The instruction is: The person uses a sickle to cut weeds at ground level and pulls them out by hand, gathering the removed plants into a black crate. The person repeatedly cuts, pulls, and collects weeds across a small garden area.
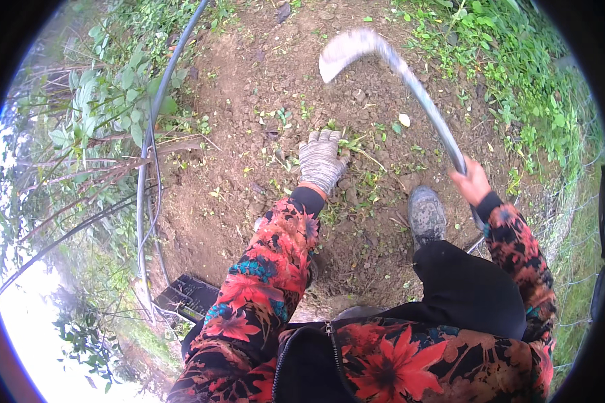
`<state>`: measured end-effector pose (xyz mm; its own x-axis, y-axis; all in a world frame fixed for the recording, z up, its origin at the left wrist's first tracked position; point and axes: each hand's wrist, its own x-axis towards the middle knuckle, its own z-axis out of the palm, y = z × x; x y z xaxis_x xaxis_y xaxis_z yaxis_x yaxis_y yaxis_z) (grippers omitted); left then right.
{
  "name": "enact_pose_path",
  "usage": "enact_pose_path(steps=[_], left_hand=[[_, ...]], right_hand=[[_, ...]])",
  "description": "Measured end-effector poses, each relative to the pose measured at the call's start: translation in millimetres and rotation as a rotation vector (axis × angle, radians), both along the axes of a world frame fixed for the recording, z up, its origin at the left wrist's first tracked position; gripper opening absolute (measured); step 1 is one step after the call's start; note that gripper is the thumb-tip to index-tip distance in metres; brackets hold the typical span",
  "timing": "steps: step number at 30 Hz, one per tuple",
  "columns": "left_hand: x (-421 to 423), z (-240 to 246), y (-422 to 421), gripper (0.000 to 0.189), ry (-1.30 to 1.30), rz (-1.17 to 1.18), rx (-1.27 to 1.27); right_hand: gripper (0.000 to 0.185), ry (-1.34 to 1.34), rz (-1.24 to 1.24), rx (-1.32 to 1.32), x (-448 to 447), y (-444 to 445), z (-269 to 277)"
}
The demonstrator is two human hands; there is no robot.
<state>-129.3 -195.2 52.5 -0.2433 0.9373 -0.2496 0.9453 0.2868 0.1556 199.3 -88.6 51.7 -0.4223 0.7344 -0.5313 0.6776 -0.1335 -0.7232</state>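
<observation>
My left hand (322,157), in a grey knit glove, is low over the soil with its back turned up. Small green weeds (354,144) show around its fingertips and beside the thumb. The palm side is hidden, so any grip on them cannot be made out. My bare right hand (471,181) is closed around the grey handle of a hand hoe (428,103). Its curved neck leads to a broad pale blade (345,53), blurred and ahead of my left hand, to the right. Loose brown soil (237,131) with scattered weeds lies beneath.
A grey hose (146,146) and thinner cables run down the left side past leafy plants (88,106). A black plastic crate (186,297) sits at lower left. Wire mesh (577,237) and grass border the right. My right boot (427,214) stands below the handle.
</observation>
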Motion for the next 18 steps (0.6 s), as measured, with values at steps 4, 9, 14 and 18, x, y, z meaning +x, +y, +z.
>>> enact_pose_path(steps=[4,9,14,18], left_hand=[[-8,4,-2,0.046,-0.018,0.065,-0.044],[-21,2,-3,0.049,0.028,0.13,-0.002],[-21,-5,-4,0.047,0.027,0.104,0.038],[-18,-4,-4,0.051,0.021,0.16,-0.012]], right_hand=[[0.018,0.067,-0.089,-0.045,-61,3,-22],[0.029,-0.055,0.147,-0.096,-12,-24,-15],[0.019,0.086,-0.045,-0.102,-47,2,-8],[0.022,0.096,-0.184,-0.194,-77,-4,-1]])
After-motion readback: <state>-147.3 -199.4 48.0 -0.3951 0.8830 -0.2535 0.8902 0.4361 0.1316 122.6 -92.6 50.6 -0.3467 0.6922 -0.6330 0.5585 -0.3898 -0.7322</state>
